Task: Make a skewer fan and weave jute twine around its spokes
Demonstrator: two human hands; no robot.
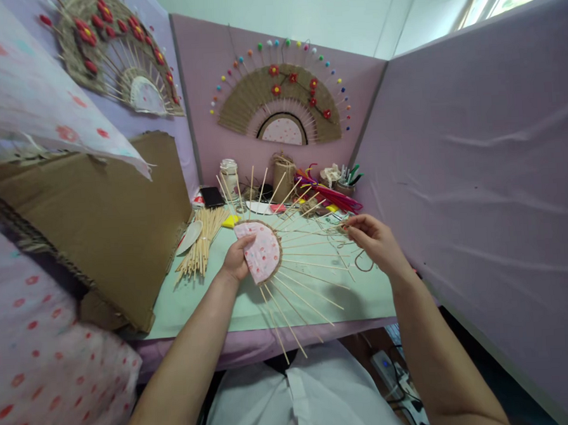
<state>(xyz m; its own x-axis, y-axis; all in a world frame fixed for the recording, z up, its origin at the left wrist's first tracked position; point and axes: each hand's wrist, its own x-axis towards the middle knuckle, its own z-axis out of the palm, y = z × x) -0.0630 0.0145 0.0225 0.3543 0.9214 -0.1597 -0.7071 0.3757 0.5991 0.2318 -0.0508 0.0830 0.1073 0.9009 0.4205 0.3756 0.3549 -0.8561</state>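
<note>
My left hand (237, 258) grips the flat side of a half-round fan base (263, 251), its thumb lying on the pink flowered cloth. Thin wooden sticks (311, 288) spread out from the curved edge of the base, which is trimmed with brown twine. To the right, my right hand (371, 236) is pinched on a strand of twine (363, 262), with a loop of it dangling below the fingers. The strand seems to run back toward the sticks near the base. Both hands are above the pale green tabletop (203, 308).
A bundle of wooden sticks (203, 239) and a white oval piece (190, 236) lie at left, beside a large cardboard sheet (103, 215). At the back stand a twine roll (283, 177), a glass jar (229, 177) and red pipe cleaners (333, 194). A finished fan (283, 105) hangs behind.
</note>
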